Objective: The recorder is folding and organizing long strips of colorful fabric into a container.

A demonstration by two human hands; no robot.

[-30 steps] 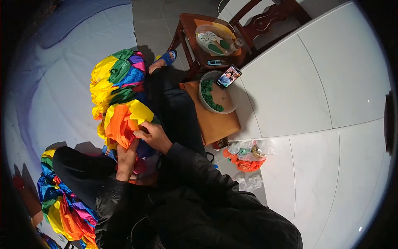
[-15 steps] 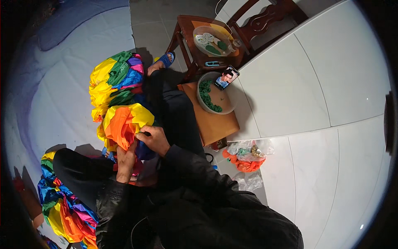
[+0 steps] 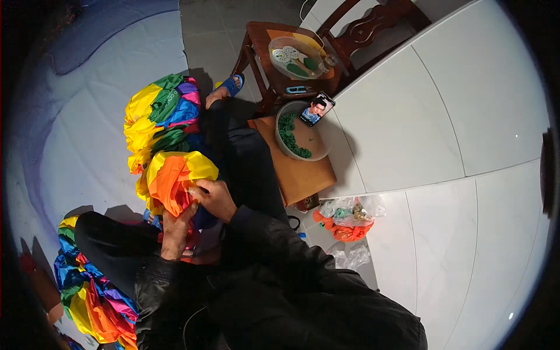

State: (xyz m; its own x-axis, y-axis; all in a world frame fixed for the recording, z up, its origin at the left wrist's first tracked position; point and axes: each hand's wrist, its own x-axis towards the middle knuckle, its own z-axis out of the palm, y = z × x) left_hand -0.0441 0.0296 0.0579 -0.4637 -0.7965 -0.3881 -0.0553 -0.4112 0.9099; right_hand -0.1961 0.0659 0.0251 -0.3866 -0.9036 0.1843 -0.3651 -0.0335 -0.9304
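Note:
Thin, shiny multicoloured fabric (image 3: 173, 178) lies bunched between my legs, its orange and yellow part turned up toward me. My left hand (image 3: 177, 228) grips the lower edge of the orange part, fingers closed and partly hidden by the folds. Just to its right, my right hand (image 3: 214, 199) is closed in a pinch at the edge of the same fabric. Whether something small sits between those fingertips cannot be made out. More of the gathered fabric, in yellow, green, blue and pink (image 3: 185, 111), stretches away beyond my hands.
To the right, a round tub (image 3: 322, 153) with small green pieces stands on a brown box (image 3: 318, 178), a phone (image 3: 318, 109) propped at its rim. Behind is a wooden chair (image 3: 256, 41) carrying a clear bowl and blue cutter (image 3: 296, 90). Plastic bags (image 3: 350, 232) lie right; more fabric (image 3: 93, 309) lower left.
My right hand has shifted slightly down and left, and a dark bit seen at its fingertips no longer shows. The orange and yellow fabric has dropped a little; my left hand keeps its grip.

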